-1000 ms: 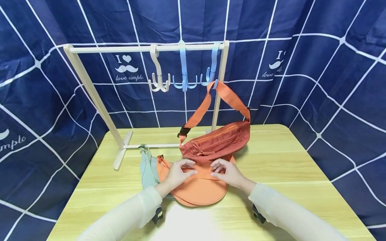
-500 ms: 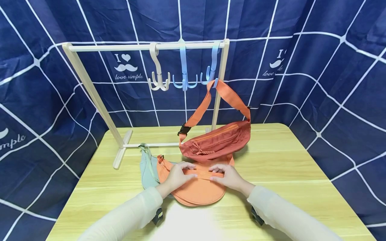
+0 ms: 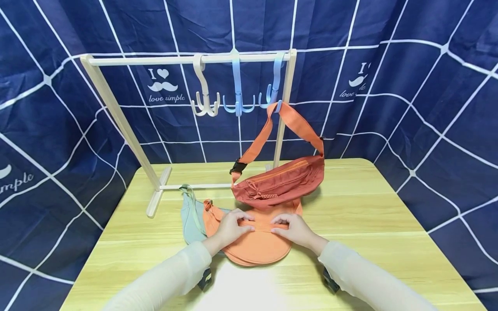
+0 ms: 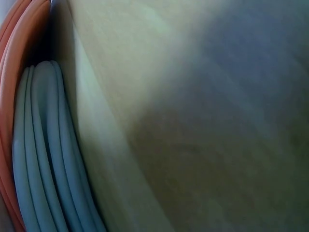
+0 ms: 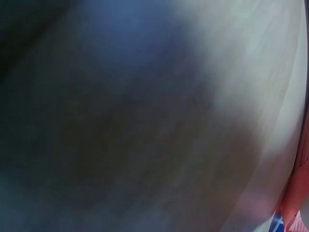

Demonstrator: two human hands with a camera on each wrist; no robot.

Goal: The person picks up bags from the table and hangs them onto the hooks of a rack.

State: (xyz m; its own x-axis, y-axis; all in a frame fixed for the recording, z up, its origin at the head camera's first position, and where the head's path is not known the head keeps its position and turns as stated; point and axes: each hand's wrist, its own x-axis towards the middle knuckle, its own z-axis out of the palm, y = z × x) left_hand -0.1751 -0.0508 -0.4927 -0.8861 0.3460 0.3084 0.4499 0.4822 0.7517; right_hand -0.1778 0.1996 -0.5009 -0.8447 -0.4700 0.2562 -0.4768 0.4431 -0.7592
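An orange crescent-shaped shoulder bag (image 3: 257, 248) lies on the table, partly over a pale green bag (image 3: 190, 222). My left hand (image 3: 229, 229) pinches the orange bag's upper edge, along the zip band, between thumb and fingers. On the other side of the band, my right hand (image 3: 297, 230) pinches the same edge. Just behind the hands, a rust-red waist bag (image 3: 282, 181) hangs by its orange strap from a blue hook (image 3: 274, 86). In the left wrist view, the green bag's folded edge (image 4: 46, 145) shows beside the orange fabric (image 4: 7, 96). The right wrist view is mostly blurred tabletop.
A wooden rack (image 3: 120, 116) stands at the back of the table (image 3: 373, 242). From its top bar also hang a white hook (image 3: 205, 97) and a middle blue hook (image 3: 238, 93). A dark blue curtain with white lines (image 3: 389, 86) surrounds the table.
Both hands have closed in on the orange bag's zip band, and the band is now raised between their thumbs and fingers. The red bag hangs where it was.
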